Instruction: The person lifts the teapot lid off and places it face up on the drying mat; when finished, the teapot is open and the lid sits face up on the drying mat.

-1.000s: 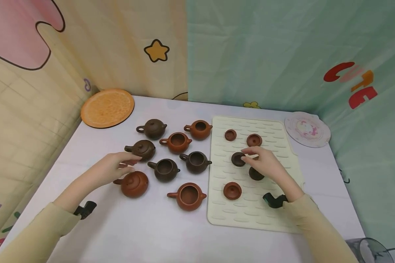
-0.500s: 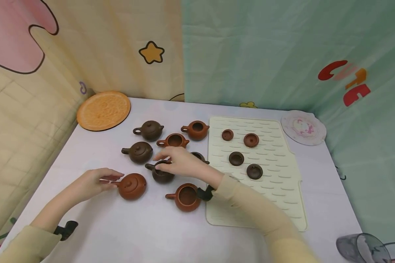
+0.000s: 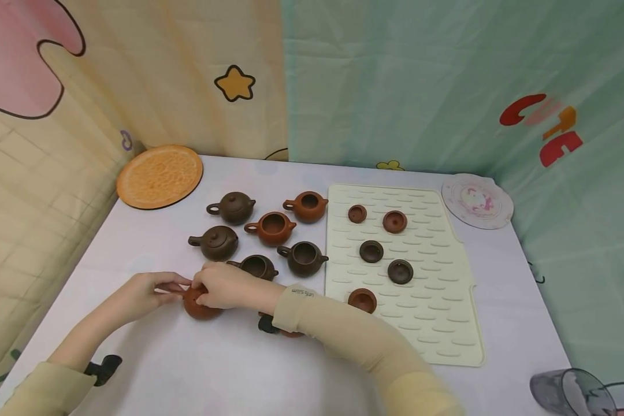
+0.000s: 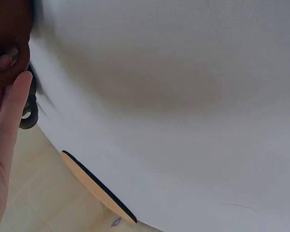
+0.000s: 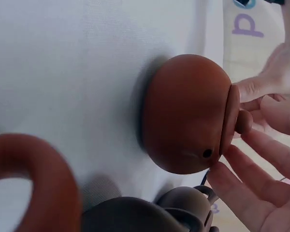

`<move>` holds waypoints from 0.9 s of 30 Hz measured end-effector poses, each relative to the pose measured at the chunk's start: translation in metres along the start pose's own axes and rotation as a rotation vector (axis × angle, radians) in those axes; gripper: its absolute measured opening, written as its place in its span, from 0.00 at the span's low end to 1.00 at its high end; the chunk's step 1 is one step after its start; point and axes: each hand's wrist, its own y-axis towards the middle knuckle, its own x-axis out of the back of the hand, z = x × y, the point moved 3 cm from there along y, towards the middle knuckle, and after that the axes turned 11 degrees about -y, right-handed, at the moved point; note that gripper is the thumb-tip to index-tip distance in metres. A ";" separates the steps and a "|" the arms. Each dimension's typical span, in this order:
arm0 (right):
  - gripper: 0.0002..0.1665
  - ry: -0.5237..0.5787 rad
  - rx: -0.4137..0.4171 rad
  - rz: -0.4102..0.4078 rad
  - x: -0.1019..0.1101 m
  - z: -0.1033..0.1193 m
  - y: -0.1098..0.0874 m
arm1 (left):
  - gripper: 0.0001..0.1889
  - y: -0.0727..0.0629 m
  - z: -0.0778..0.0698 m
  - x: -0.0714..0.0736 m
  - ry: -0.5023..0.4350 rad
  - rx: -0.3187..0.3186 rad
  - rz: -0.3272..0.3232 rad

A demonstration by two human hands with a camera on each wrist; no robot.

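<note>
Reaching across from the cream mat [image 3: 426, 335], the right hand [image 3: 223, 287] is now meeting the left hand [image 3: 145, 292] at the reddish teapot [image 3: 197, 306] near the table's [image 3: 197, 370] front left; a second ago it was over the lids on the mat, so work seems to be shifting to this lidded pot. Four other open pots are showing behind, and five lids are lying on the mat. From the left wrist, a finger [image 4: 9, 116] is lying straight beside the pot's handle [image 4: 9, 58]; that hand's hold cannot be told. From the right wrist, fingertips [image 5: 241, 159] are pinching round the lid's knob [image 5: 244, 122], lid seated.
</note>
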 end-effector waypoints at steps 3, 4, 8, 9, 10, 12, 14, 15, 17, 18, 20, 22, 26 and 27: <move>0.16 -0.063 -0.004 -0.029 -0.003 0.004 0.002 | 0.12 0.002 -0.002 0.000 0.006 0.014 0.012; 0.15 -0.085 -0.005 -0.039 -0.003 0.005 0.003 | 0.12 0.003 -0.002 0.000 0.005 0.019 0.016; 0.12 -0.150 -0.011 -0.082 -0.004 0.007 0.003 | 0.11 0.006 -0.002 0.001 -0.006 0.048 0.037; 0.12 -0.162 -0.014 -0.092 -0.004 0.007 0.003 | 0.11 0.006 -0.001 0.001 -0.010 0.057 0.044; 0.12 -0.169 -0.016 -0.099 -0.004 0.007 0.003 | 0.11 0.006 -0.001 0.001 -0.012 0.067 0.049; 0.11 -0.174 -0.022 -0.107 -0.005 0.007 0.003 | 0.11 0.007 -0.001 0.001 -0.010 0.079 0.057; 0.11 -0.173 -0.027 -0.107 -0.005 0.008 0.002 | 0.11 0.006 -0.001 -0.001 -0.005 0.085 0.056; 0.11 -0.172 -0.027 -0.109 -0.005 0.008 0.002 | 0.11 0.006 0.000 -0.001 -0.001 0.086 0.054; 0.10 -0.157 -0.036 -0.111 -0.005 0.009 0.002 | 0.11 0.006 0.000 -0.002 0.005 0.083 0.049; 0.09 -0.134 -0.043 -0.113 -0.005 0.008 0.001 | 0.11 0.006 0.001 -0.002 0.007 0.081 0.045; 0.07 -0.053 -0.063 -0.121 -0.004 0.006 0.000 | 0.11 0.006 0.001 -0.002 0.002 0.077 0.042; 0.07 0.055 -0.086 -0.130 -0.001 0.001 -0.002 | 0.11 0.006 0.002 -0.001 0.000 0.074 0.043; 0.07 0.312 -0.159 -0.129 0.006 -0.013 -0.013 | 0.11 0.006 0.002 -0.001 -0.002 0.069 0.037; 0.07 0.368 -0.180 -0.122 0.009 -0.017 -0.017 | 0.11 0.006 0.001 -0.001 -0.002 0.071 0.038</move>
